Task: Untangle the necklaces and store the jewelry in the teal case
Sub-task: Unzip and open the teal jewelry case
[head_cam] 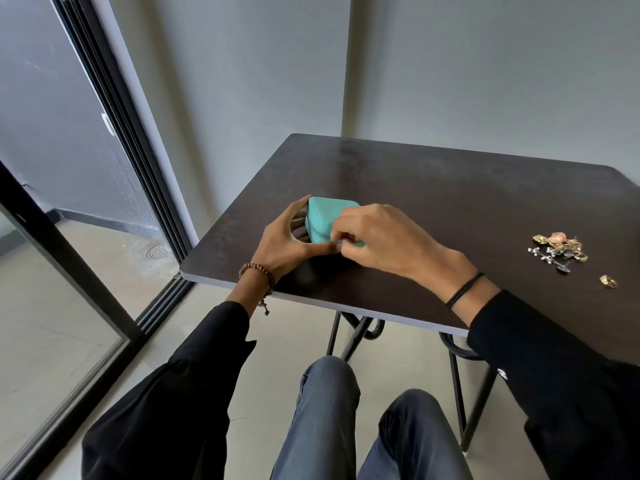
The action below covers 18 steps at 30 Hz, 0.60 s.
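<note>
Jeans (325, 414), dark table (450, 202), teal case (323, 216), grey wall (485, 64)

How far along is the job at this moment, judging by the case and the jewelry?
Done: nothing visibly; the tangled jewelry pile and a loose ring lie on the table, far right of the teal case. In hand: the left hand steadies the case, apparently closed, while the right hand pinches at its front edge, likely the zipper. Left: opening, untangling, storing.

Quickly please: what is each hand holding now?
Left hand: grips the case.
Right hand: pinches the case at its front edge.
</note>
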Available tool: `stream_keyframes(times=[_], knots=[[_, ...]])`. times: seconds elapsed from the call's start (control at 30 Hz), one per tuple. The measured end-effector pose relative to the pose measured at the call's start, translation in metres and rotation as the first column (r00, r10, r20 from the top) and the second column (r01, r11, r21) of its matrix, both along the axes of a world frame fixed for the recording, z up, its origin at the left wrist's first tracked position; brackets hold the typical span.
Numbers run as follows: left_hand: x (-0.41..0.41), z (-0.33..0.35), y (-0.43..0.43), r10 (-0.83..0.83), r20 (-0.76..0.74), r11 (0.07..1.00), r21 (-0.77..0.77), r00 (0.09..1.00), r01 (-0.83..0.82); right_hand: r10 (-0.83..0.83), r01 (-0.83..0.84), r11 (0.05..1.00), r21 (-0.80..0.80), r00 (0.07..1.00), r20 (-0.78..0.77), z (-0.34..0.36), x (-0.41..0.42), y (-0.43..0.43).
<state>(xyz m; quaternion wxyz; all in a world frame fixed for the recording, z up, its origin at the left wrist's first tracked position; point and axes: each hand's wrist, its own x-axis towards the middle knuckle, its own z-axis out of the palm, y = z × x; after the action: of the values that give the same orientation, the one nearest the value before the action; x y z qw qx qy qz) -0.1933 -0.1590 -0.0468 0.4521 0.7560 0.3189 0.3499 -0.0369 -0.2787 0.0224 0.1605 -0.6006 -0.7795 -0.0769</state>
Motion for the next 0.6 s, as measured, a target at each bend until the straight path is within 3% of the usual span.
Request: stream_keyframes(times=[0.27, 0.6], knots=[[0.002, -0.002, 0.005, 0.040, -0.044, 0.999, 0.005, 0.998, -0.040, 0.021, -0.020, 1.000, -0.020, 0.998, 0.059, 0.019, -0.032, 0.037], [0.003, -0.001, 0.005, -0.016, -0.032, 0.996, -0.089, 0.999, 0.013, -0.136, 0.128, 0.988, -0.085, 0.987, -0.091, 0.018, -0.029, 0.103]])
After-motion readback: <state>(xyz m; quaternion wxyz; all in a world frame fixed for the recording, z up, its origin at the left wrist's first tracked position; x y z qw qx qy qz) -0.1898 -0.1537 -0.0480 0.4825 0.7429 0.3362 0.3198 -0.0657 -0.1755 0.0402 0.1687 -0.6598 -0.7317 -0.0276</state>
